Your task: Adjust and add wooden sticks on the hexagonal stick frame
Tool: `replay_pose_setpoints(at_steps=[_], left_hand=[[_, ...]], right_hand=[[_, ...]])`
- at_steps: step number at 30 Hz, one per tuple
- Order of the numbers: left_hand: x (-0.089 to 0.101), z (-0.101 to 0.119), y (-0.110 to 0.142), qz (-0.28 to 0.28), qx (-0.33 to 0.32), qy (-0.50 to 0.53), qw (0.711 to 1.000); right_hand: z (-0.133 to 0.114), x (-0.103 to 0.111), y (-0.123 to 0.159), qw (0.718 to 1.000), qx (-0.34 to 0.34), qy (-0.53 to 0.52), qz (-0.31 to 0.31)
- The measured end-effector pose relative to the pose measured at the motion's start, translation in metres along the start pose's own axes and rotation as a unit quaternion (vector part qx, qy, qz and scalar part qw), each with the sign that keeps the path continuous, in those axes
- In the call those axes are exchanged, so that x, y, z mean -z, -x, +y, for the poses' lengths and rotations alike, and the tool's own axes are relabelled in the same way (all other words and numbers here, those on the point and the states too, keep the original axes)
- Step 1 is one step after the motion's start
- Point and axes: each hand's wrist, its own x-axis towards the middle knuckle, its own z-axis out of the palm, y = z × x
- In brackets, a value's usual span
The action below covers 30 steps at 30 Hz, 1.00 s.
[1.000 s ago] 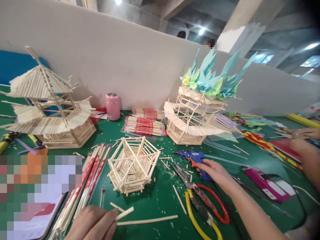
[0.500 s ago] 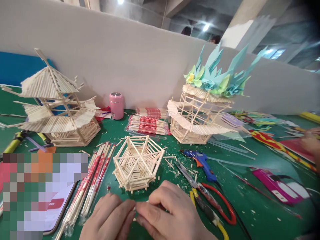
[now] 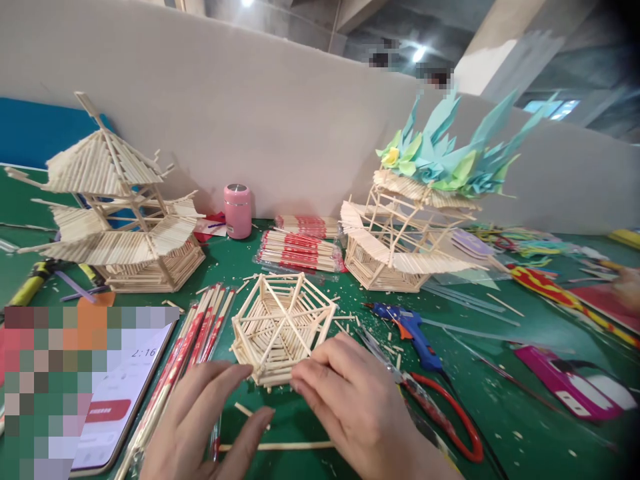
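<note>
A bowl-shaped frame of wooden sticks (image 3: 283, 320), with crossed sticks over its top, sits on the green table in front of me. My left hand (image 3: 210, 417) is open beside its near left corner, thumb spread away from the fingers. At the near right edge of the frame, my right hand (image 3: 357, 403) has its fingers and thumb closed together; whether they grip the frame or a small piece is hidden. Between and below the hands lie a long wooden stick (image 3: 287, 445) and a short stick piece (image 3: 245, 409).
Wrapped chopsticks (image 3: 200, 333) and a phone (image 3: 120, 393) lie left. To the right are a blue glue gun (image 3: 413, 330), red-handled scissors (image 3: 450, 407) and a magenta device (image 3: 555, 387). Two stick pavilions (image 3: 135, 230) (image 3: 385, 267) and a pink flask (image 3: 237, 212) stand behind.
My hands were together, pinching something small at the near table edge. Now they have parted and moved forward to the stick frame, the left opening; a long stick shows on the table.
</note>
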Motion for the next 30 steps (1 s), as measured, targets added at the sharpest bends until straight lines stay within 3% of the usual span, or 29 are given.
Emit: replay_pose_setpoints(at_steps=[10, 30], left_hand=[[-0.008, -0.011, -0.010, -0.034, -0.022, -0.013, 0.999], [-0.007, -0.011, -0.017, -0.039, -0.041, 0.028, 0.998]], right_hand=[[0.007, -0.003, -0.003, 0.998, -0.006, 0.004, -0.060], [0.009, -0.004, -0.007, 0.998, -0.024, -0.017, -0.061]])
